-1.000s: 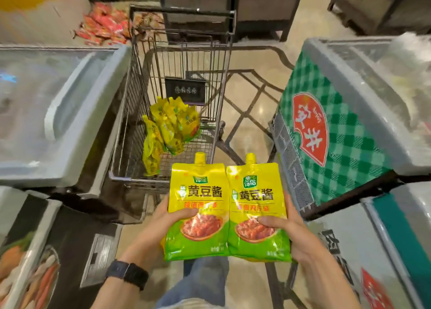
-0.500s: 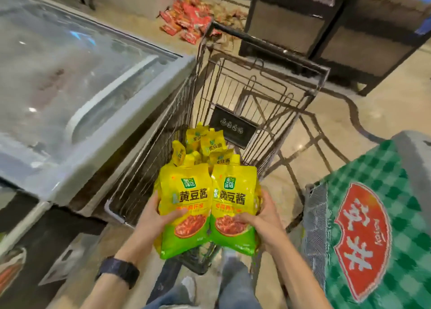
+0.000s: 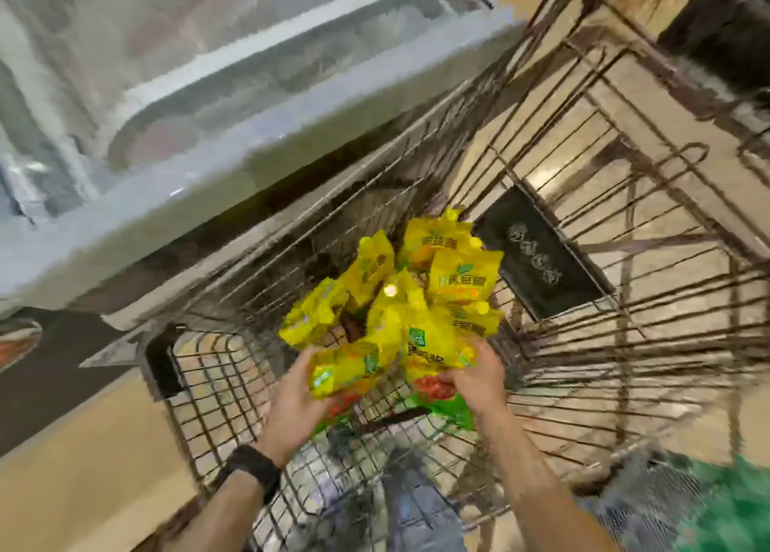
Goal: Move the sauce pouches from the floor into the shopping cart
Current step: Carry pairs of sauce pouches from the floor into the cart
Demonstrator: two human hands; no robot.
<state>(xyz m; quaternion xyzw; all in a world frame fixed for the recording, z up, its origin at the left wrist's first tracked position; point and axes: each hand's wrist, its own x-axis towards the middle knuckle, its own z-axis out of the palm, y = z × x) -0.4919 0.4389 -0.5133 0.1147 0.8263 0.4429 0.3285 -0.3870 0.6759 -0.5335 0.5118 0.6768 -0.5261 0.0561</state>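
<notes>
My left hand (image 3: 291, 397) gripped one sauce pouch (image 3: 350, 368) by its lower half, fingers curled beneath it. My right hand (image 3: 479, 380) gripped a second pouch (image 3: 429, 343) the same way, thumb across the printed front. Motion blur hid the exact finger placement. Both pouches sat at lower centre of the frame, inside the shopping cart (image 3: 200, 389) near its closest wall, and touched the pile of pouches (image 3: 416, 276) already lying on the basket floor. No pouch on the floor was in view.

Handling notes, as I judged them:
- The pouches looked like flexible film filled with paste — soft, prone to sagging, and fairly heavy for their bulk.
- The glossy film seemed slippery, so a full-hand grip around the lower body suited it better than a fingertip pinch at a corner.
- The moulded spout at the top appeared to be the only stiff part and a possible second hold.
- Hard squeezing or dragging over the cart wires risked a puncture — setting them down flat seemed safer.
</notes>
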